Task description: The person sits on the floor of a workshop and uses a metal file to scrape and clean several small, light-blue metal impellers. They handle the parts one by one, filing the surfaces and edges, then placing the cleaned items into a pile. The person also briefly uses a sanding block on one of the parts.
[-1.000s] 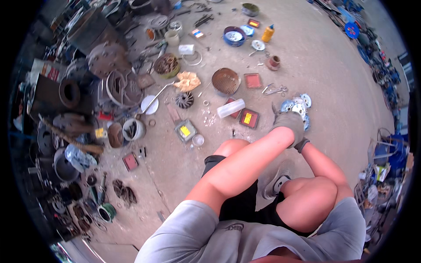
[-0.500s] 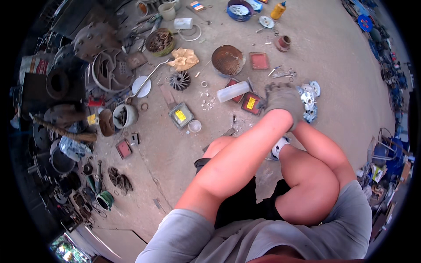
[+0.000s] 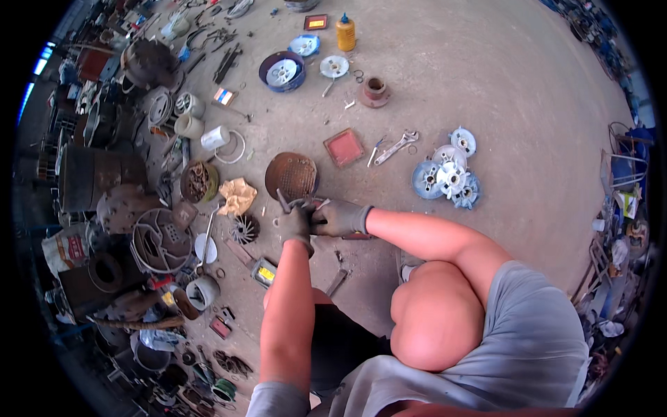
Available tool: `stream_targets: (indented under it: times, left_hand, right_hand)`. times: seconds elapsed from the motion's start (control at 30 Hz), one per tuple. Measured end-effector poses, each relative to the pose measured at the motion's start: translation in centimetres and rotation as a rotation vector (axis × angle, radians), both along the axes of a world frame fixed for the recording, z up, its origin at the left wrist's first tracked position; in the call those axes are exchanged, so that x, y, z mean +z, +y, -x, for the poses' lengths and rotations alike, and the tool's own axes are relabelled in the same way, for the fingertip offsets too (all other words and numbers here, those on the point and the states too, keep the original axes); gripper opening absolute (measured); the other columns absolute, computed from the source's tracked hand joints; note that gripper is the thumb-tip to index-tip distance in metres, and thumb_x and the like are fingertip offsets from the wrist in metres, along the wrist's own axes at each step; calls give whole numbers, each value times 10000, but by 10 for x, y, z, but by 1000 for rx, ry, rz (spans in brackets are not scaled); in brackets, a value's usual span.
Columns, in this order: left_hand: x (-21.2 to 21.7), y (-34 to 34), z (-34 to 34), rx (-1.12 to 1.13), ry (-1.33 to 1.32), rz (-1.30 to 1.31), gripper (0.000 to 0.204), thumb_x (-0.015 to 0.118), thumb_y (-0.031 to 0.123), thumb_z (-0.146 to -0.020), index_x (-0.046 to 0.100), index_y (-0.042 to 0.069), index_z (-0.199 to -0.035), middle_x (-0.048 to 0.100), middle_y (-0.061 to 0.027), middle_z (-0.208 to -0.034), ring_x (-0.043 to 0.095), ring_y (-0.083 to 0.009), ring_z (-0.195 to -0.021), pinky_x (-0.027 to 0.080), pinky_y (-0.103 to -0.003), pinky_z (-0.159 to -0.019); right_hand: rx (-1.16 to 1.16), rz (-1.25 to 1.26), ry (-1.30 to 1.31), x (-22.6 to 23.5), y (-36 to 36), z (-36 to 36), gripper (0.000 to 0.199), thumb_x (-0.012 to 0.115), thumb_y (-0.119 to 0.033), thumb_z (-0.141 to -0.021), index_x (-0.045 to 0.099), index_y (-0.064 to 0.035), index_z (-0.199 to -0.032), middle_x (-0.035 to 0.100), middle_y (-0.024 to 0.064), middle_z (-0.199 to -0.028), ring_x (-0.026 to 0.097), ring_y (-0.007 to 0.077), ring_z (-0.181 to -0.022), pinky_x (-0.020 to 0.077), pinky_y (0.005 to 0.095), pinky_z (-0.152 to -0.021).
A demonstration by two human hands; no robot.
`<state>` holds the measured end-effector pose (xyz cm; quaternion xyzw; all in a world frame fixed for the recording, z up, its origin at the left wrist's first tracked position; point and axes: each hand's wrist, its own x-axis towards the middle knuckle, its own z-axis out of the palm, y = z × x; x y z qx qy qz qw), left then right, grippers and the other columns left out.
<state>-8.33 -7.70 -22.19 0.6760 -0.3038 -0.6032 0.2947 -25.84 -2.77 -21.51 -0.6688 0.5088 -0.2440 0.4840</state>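
Note:
Both of my hands wear grey work gloves and meet over the floor, just below a rusty round pan [image 3: 286, 167]. My left hand [image 3: 295, 222] is closed, with a narrow dark piece [image 3: 283, 201] standing up from it; its kind is unclear. Against its right side, my right hand [image 3: 340, 217] has its fingers curled in, and whatever they grip is hidden. Red edges of a shallow tray [image 3: 358, 237] peek out beneath the right glove. A yellow-labelled box [image 3: 264, 272] lies partly behind my left forearm.
Silvery motor end covers [image 3: 451, 178] are grouped at right. Beyond my hands lie a red tray [image 3: 344, 147], an adjustable wrench [image 3: 397, 148], a rusty flange [image 3: 374, 94] and a yellow bottle [image 3: 345, 33]. Buckets, castings and scrap crowd the left, including a finned fan [image 3: 244, 229].
My view has shifted, so the floor items sit further left and lower. My hands, overlapped near the silvery covers before, are now side by side further left, nearer the rusty pan.

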Motion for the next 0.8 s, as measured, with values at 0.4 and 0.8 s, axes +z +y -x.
stream_targets:
  times: [0.4,0.8]
  left_hand:
    - [110,4,-43,291,-12,183,381,557,364,-1123,704,90,-1342,762,-53,-887,436,-48,-477,310,-218,-425]
    - [172,16,7,268,11,157,420,465,367,-1162,686,57,-1339,756,-45,-850,407,-38,-466,309,-210,-435]
  right_hand:
    - [-797,286,297,-64,-289,163,729,825,-326,-858,526,-101,-1484,558,170,-1450,554,403,-1317,472,504,-1114]
    - [-533,66,981,-127,-388,312,840,712,-496,-955,415,-128,-1649,399,185,-1706,432,464,-1528,436,509,-1206]
